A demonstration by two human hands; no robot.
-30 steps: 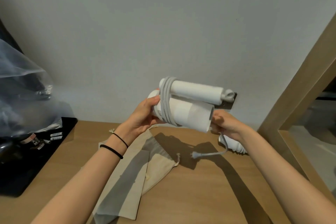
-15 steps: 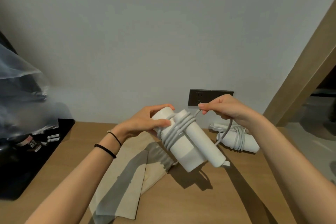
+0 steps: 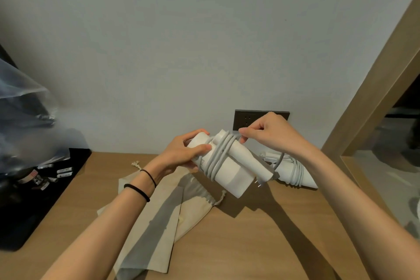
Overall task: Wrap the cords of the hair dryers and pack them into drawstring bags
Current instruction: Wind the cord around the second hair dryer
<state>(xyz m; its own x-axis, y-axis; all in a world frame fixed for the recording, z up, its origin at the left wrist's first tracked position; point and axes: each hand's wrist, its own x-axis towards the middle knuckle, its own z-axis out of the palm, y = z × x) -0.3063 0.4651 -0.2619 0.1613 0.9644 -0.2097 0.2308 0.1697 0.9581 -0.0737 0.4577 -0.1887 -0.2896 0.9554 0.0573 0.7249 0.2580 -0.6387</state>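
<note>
Since a moment ago the right hand has closed in on the coils, and the slack loop of grey cord has shortened, so the two-pin plug now dangles beside the low end of the folded handle. That hand pinches the cord at the top of the windings; its fingertips are partly hidden behind the strands. The left hand, two dark hair ties on its wrist, is wrapped round the far end of the white folded hair dryer, held tilted in the air above the wooden desk. A second white hair dryer, already wound, lies at the far right of the desk, half covered by the right forearm. Beige cloth drawstring bags lie flat and overlapping near the left forearm, which crosses them; how many, I cannot tell. At far left a black tray holds small blurred items beneath a clear plastic bag with dark, unclear contents.
</note>
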